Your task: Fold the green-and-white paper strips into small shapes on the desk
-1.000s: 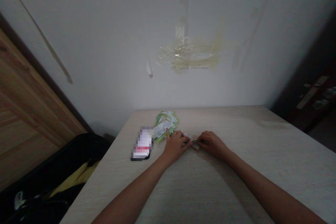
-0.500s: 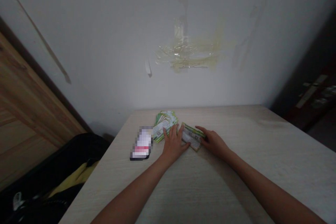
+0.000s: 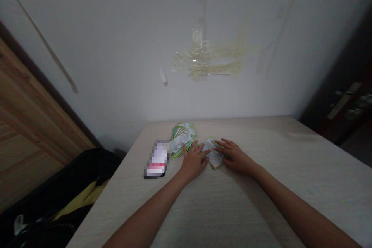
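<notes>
A small green-and-white printed card lies on the table between my two hands; whether more cards are under it I cannot tell. My left hand has its fingers spread, the fingertips at the card's left edge. Fingers stretched out, my right hand touches the card's right side. Just beyond my left hand is a fanned pile of similar green-edged cards, overlapping one another. Part of the pile's near right edge is hidden by my left fingers.
A phone-like object with a pixelated face lies left of the pile on the pale wooden table. Behind stands a grey wall with tape remnants. A dark bag with yellow cloth sits past the left edge.
The card, tilted up between my hands before, now lies flat on the table. My right fingers have opened out over its edge, and my left fingers have shifted slightly.
</notes>
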Tool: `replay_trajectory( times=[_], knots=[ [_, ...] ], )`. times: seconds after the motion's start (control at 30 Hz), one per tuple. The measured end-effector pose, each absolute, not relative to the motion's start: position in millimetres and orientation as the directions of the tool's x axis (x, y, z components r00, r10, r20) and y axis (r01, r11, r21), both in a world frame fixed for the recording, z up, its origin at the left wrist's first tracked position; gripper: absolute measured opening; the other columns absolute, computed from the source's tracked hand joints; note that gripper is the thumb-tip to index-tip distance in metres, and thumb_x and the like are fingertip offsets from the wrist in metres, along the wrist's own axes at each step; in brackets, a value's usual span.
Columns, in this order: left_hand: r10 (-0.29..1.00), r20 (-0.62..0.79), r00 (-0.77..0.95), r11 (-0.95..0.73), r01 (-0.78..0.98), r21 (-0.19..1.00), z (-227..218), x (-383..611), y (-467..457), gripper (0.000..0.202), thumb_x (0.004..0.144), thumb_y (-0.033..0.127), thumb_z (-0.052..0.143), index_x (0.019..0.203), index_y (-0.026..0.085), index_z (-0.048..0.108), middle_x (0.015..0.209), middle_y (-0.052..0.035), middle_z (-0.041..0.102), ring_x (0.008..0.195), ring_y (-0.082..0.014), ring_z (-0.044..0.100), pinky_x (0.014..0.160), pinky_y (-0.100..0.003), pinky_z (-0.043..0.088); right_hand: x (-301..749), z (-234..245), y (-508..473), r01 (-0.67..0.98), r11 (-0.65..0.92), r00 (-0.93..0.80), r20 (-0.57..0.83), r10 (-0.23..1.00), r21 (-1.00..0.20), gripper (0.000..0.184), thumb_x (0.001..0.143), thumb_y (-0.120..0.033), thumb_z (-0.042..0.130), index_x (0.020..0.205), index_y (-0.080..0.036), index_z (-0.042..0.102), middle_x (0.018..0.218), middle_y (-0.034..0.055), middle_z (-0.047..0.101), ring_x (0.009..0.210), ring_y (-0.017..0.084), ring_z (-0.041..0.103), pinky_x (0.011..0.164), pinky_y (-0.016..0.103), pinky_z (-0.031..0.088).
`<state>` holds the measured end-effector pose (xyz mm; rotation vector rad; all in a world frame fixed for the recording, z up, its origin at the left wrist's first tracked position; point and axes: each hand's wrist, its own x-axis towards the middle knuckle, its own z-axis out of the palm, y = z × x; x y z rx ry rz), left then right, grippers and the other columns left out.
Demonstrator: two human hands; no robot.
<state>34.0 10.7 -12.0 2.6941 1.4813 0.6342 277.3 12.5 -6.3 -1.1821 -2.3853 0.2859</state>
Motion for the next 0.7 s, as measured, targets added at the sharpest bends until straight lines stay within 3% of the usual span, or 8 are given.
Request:
replay_trajectory(
  times=[0.1, 0.2, 0.3, 0.47, 0.53, 0.7],
  knots=[
    [0.805, 0.348, 0.481, -0.567, 0.797, 0.207, -9, 34, 10, 0.027, 0.093, 0.034, 0.052, 0.118, 0.042, 0.061, 0.139, 0.0018, 0.053, 0.138, -0.0281, 0.031, 0.107, -0.073, -0.009, 277, -4, 11, 0.684, 0.601, -0.545, 0.259, 0.797, -0.413, 0.051, 0.082, -0.02, 0.058, 0.132, -0.028, 0.056, 0.139, 0.0075, 0.054, 0.134, 0.028, 0.04, 0.113, 0.058, 0.02],
    [0.794, 0.351, 0.496, -0.584, 0.783, 0.215, -6, 34, 8, 0.026, 0.094, 0.033, 0.051, 0.116, 0.042, 0.062, 0.131, 0.0034, 0.059, 0.136, -0.0255, 0.035, 0.106, -0.071, -0.015, 280, -1, 10, 0.655, 0.618, -0.563, 0.265, 0.783, -0.434, 0.048, 0.082, -0.029, 0.064, 0.129, -0.023, 0.059, 0.134, 0.0117, 0.055, 0.126, 0.026, 0.048, 0.111, 0.049, 0.032],
    [0.791, 0.34, 0.508, -0.592, 0.776, 0.216, -3, 33, 6, 0.028, 0.093, 0.044, 0.051, 0.12, 0.04, 0.06, 0.133, 0.0028, 0.058, 0.137, -0.0278, 0.034, 0.104, -0.072, -0.018, 284, 2, 10, 0.635, 0.625, -0.578, 0.257, 0.774, -0.454, 0.056, 0.078, -0.038, 0.07, 0.131, -0.025, 0.058, 0.134, 0.0119, 0.053, 0.125, 0.027, 0.047, 0.108, 0.046, 0.036],
    [0.776, 0.277, 0.567, -0.626, 0.746, 0.226, 1, 32, 4, 0.07, 0.074, 0.074, 0.056, 0.131, 0.034, 0.053, 0.144, -0.0043, 0.049, 0.139, -0.0339, 0.03, 0.105, -0.071, -0.019, 289, 5, 9, 0.61, 0.62, -0.592, 0.235, 0.771, -0.494, 0.066, 0.071, -0.044, 0.077, 0.131, -0.027, 0.057, 0.131, 0.0108, 0.053, 0.123, 0.028, 0.047, 0.107, 0.045, 0.037],
    [0.776, 0.253, 0.577, -0.628, 0.741, 0.236, 1, 32, 4, 0.075, 0.071, 0.076, 0.057, 0.132, 0.032, 0.052, 0.146, -0.0057, 0.047, 0.14, -0.034, 0.029, 0.106, -0.07, -0.018, 289, 5, 9, 0.602, 0.622, -0.59, 0.245, 0.769, -0.501, 0.064, 0.072, -0.043, 0.076, 0.13, -0.027, 0.058, 0.129, 0.0109, 0.054, 0.122, 0.028, 0.048, 0.106, 0.046, 0.038],
    [0.782, 0.272, 0.561, -0.62, 0.746, 0.244, 2, 32, 3, 0.064, 0.078, 0.072, 0.054, 0.129, 0.033, 0.056, 0.143, -0.0051, 0.05, 0.138, -0.0324, 0.031, 0.108, -0.069, -0.014, 288, 9, 7, 0.602, 0.635, -0.595, 0.26, 0.761, -0.484, 0.057, 0.075, -0.043, 0.074, 0.127, -0.027, 0.06, 0.127, 0.0105, 0.056, 0.12, 0.027, 0.05, 0.106, 0.045, 0.039]
  ],
)
